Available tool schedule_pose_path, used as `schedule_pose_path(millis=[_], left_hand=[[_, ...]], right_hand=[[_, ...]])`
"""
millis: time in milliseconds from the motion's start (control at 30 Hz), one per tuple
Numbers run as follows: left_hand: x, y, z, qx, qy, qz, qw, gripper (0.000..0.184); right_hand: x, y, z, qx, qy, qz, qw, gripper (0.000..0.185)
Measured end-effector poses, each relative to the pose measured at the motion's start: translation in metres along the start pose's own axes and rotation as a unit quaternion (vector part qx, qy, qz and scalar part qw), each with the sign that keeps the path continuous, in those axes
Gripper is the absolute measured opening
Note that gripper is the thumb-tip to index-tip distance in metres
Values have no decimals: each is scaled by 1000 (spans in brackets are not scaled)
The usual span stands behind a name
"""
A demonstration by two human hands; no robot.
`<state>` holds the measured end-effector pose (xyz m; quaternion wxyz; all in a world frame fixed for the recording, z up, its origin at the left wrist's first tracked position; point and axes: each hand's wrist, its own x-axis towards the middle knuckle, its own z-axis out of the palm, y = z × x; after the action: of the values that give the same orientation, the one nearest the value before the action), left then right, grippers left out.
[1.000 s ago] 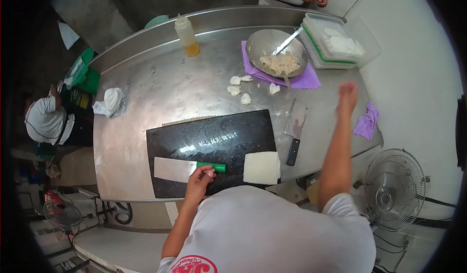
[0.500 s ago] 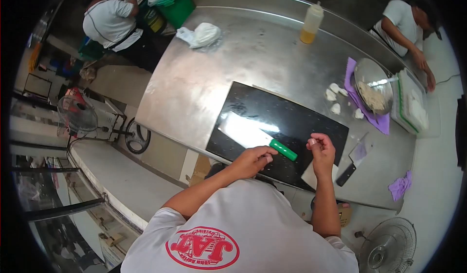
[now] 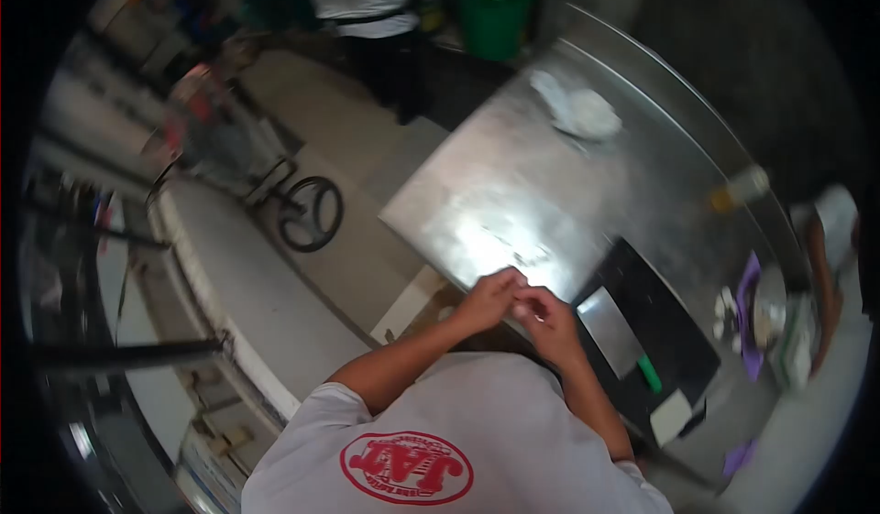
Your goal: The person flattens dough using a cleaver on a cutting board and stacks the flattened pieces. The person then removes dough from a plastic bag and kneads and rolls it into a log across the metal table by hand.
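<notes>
My left hand (image 3: 493,298) and my right hand (image 3: 550,323) meet in front of my body, over the near edge of the steel table (image 3: 458,180). Their curled fingertips touch. Whether anything small is between the fingers is hidden by the blur. Right of my right hand, a broad cleaver (image 3: 609,333) with a green handle lies on a black board (image 3: 642,289), touched by neither hand. A pale flat square (image 3: 671,417) sits at the board's near end.
A white bundle (image 3: 591,115) and a squeeze bottle (image 3: 739,190) stand farther back. To the right are white lumps (image 3: 726,320), purple cloth (image 3: 750,305) and a person's arm (image 3: 827,285). Another person (image 3: 367,19) stands beside a green bin (image 3: 498,10). A black handwheel (image 3: 310,213) is left.
My view has swung left, so the table and board appear farther right. My hands, apart before near the cleaver's handle and board, have come together away from them. The cleaver stays on the board.
</notes>
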<state>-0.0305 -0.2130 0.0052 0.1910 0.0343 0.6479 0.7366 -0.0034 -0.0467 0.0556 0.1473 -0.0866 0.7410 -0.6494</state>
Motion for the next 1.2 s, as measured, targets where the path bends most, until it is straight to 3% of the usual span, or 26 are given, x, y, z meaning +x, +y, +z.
schedule_pose_path(millis=[67, 100, 133, 200, 233, 300, 367, 433, 500, 567, 633, 667, 733, 867, 900, 967, 1067, 1133, 1200], left_hand=[[4, 2, -16, 5, 26, 53, 998, 15], [7, 4, -28, 89, 47, 39, 994, 16], [3, 24, -32, 56, 61, 21, 996, 17], [11, 18, -36, 1, 105, 101, 989, 21], [7, 28, -35, -37, 122, 74, 989, 22], [-1, 31, -38, 14, 201, 51, 978, 22], [-16, 40, -36, 20, 261, 61, 963, 20], [-32, 41, -44, 78, 273, 49, 958, 19], [-44, 36, -41, 128, 257, 32, 957, 18], [-55, 22, -44, 133, 280, 69, 948, 18], [-74, 36, -39, 102, 273, 19, 956, 21], [-80, 34, -37, 65, 269, -17, 961, 22], [-91, 32, -40, 30, 270, -49, 961, 23], [-103, 33, -44, 71, 279, -8, 958, 24], [-106, 35, -45, 68, 292, -13, 954, 24], [-108, 35, -48, 109, 313, 13, 943, 25], [-113, 35, -53, 148, 323, 19, 934, 25], [-117, 30, -57, 144, 309, 1, 940, 25], [-115, 25, -67, 110, 283, -3, 953, 25]], right_hand=[[31, 14, -3, 28, 22, 37, 999, 13], [48, 9, -4, 56, 34, 39, 997, 13], [63, 9, -3, 88, 33, 9, 996, 13], [82, -11, 6, 64, -24, 2, 998, 18], [87, -15, 13, 65, -52, -26, 996, 25], [93, -21, 29, 75, -75, -69, 992, 30], [109, -9, 22, 108, -155, -1, 982, 30], [148, 22, -4, -34, -186, -58, 980, 25], [205, 51, -40, -173, 1, -191, 966, 26], [284, 94, -103, -38, 189, -68, 979, 32], [336, 113, -154, -170, 338, -41, 925, 37], [357, 132, -179, -169, 333, -41, 927, 37], [389, 161, -204, -69, 239, 154, 956, 43], [391, 156, -176, -84, 250, 151, 953, 41], [379, 141, -160, -147, 433, 153, 876, 40], [381, 143, -161, -199, 598, 146, 762, 41], [391, 169, -196, -238, 549, 149, 787, 41], [391, 166, -222, -280, 316, 206, 883, 39], [390, 168, -232, -259, 328, 229, 879, 39]])
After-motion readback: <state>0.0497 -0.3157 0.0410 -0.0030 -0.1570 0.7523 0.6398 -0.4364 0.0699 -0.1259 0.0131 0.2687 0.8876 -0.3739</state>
